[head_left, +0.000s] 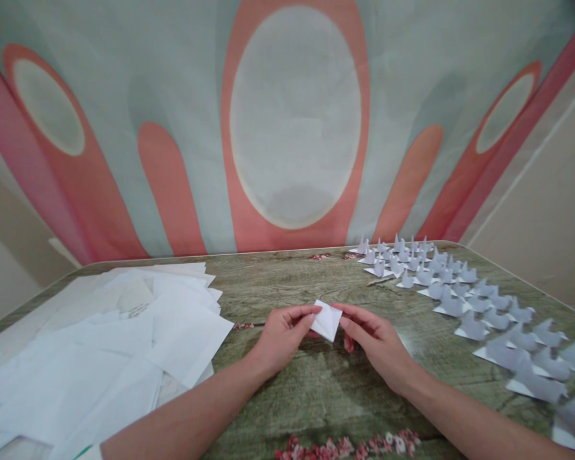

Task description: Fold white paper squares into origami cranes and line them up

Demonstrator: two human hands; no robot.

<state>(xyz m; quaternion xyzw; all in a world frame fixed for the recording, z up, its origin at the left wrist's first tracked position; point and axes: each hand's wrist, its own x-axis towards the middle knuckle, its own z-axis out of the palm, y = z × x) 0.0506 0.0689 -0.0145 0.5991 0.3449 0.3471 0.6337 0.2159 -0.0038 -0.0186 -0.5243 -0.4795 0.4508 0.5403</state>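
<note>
A small white folded paper square [326,322], turned like a diamond with crease lines on it, is held up over the middle of the table. My left hand [287,329] pinches its left corner between thumb and fingers. At the opposite corner, my right hand [371,338] has its thumb and forefinger closed on the paper's edge. The undersides of the fingers are partly hidden.
Loose white paper sheets [110,358] lie in a spread pile on the left. Rows of folded white paper birds [453,303] stand along the right side. The wood-patterned table [268,281] meets a coloured backdrop [297,236] at its far edge.
</note>
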